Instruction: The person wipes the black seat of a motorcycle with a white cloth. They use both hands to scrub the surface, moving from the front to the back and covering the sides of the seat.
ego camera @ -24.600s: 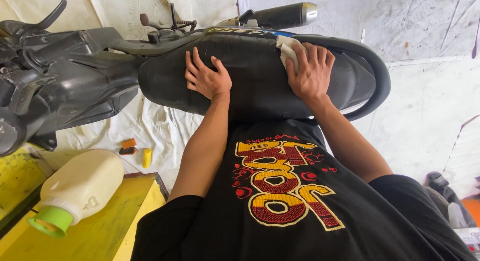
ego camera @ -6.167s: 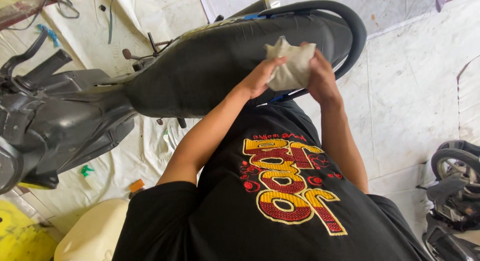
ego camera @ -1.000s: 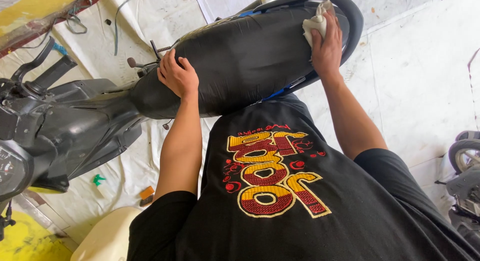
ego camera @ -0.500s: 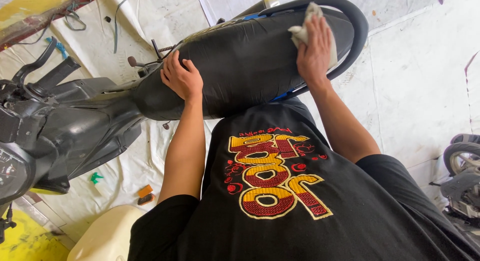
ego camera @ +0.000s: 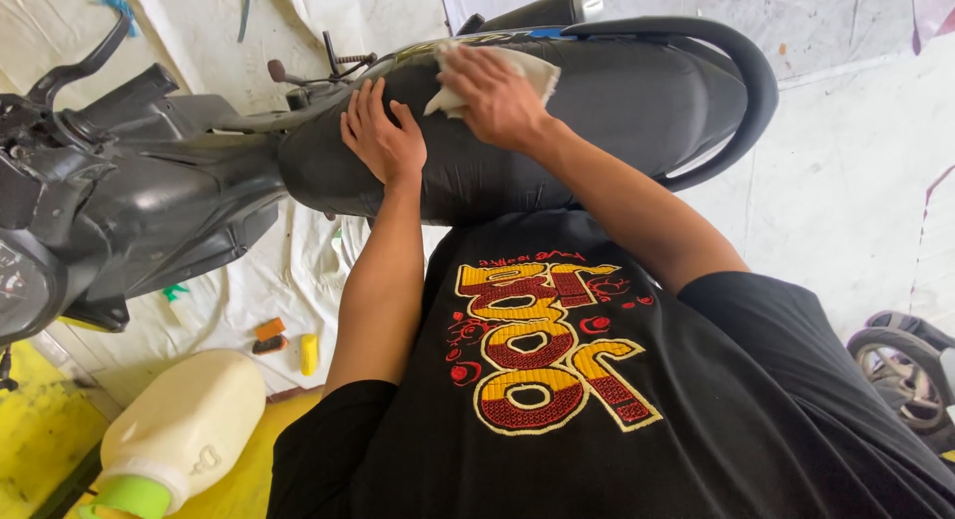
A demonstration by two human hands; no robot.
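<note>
On the seat: a person leans over a black scooter seat (ego camera: 597,111), both bare hands resting on its upper face.
Left hand: left hand (ego camera: 383,136) lies palm down on the front part of the seat, fingers spread and flat, gripping nothing.
Right hand: right hand (ego camera: 495,96) presses a pale folded cloth (ego camera: 532,71) against the seat top, fingers curled lightly over it so the cloth is pinned between palm and seat.
Cloth position: near the middle of the seat, just beside the left hand; its far corner sticks out past the knuckles.
Hands apart or touching: the 2 hands sit close, the right just beyond the left; I cannot tell whether they touch.
Seat rail: a black grab rail (ego camera: 741,91) curves around the rear end of the seat.
Scooter body: dark body panels (ego camera: 149,201) and a brake lever (ego camera: 75,66) lie to the left of the seat.
Floor: a white sheet (ego camera: 288,270) is spread under the scooter, with small orange and yellow bits (ego camera: 288,345) lying on it.
Near corner: a cream plastic jug with a green cap (ego camera: 179,434) rests on a yellow surface (ego camera: 35,444).
Right edge: part of another wheel (ego camera: 900,365) shows.
</note>
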